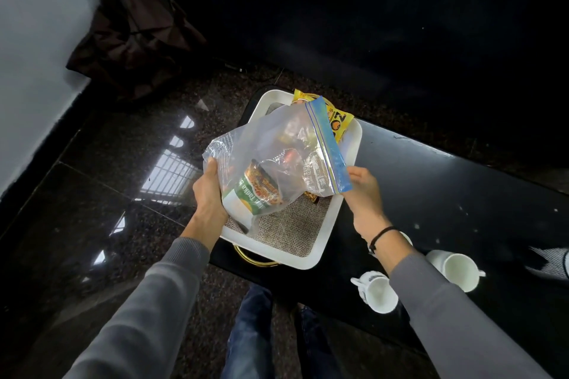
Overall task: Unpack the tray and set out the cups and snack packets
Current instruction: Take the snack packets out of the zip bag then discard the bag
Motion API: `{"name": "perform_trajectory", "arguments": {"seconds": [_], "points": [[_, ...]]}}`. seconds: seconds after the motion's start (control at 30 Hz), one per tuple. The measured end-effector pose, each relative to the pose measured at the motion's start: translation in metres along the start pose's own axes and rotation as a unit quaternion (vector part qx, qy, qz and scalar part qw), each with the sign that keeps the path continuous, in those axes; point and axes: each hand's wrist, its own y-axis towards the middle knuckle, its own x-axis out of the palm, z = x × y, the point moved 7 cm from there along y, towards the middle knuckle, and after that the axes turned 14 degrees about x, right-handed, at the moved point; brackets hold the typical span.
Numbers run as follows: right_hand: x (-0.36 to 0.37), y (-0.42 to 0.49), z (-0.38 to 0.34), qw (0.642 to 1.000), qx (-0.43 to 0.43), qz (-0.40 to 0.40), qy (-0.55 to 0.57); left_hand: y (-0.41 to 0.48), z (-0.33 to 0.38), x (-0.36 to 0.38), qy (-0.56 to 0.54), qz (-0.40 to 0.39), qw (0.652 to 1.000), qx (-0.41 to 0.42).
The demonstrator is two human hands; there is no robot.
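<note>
Now both hands' grips pinch one zip bag (277, 157) over tray (334, 218); two cups (378, 292) aside.

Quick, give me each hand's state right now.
Left hand: closed on the bottom of the clear zip bag.
Right hand: holding the bag's blue zip edge.

The scene is viewed from a single head-worn wide-angle camera, aimed forward and steeply down at close range. The near left corner of the black table (431, 194) is framed centrally, with the floor (101, 194) seen beside it. The far background is perhaps too dark to be read.
</note>
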Motion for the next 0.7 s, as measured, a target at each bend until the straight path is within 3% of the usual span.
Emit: {"name": "perform_trajectory", "arguments": {"seconds": [0.1, 0.23, 0.33, 0.47, 0.57, 0.7], "points": [[-0.027, -0.015, -0.016, 0.993, -0.055, 0.049, 0.091, -0.004, -0.001, 0.002, 0.008, 0.008, 1.000, 0.002], [-0.045, -0.043, -0.051, 0.970, -0.160, -0.034, 0.181, -0.008, 0.000, 0.009, 0.020, 0.000, 1.000, 0.003], [-0.037, -0.062, -0.073, 0.961, -0.188, -0.142, 0.145, -0.009, -0.001, 0.013, 0.029, -0.015, 0.999, 0.009], [-0.012, -0.070, -0.072, 0.952, -0.137, -0.272, -0.004, -0.014, 0.000, 0.019, 0.042, -0.036, 0.998, 0.020], [0.004, -0.080, -0.063, 0.922, -0.098, -0.371, -0.054, -0.018, 0.006, 0.025, 0.052, -0.046, 0.997, 0.033], [0.023, -0.087, -0.069, 0.907, -0.127, -0.387, -0.110, -0.023, 0.010, 0.030, 0.069, -0.062, 0.995, 0.044]]}}
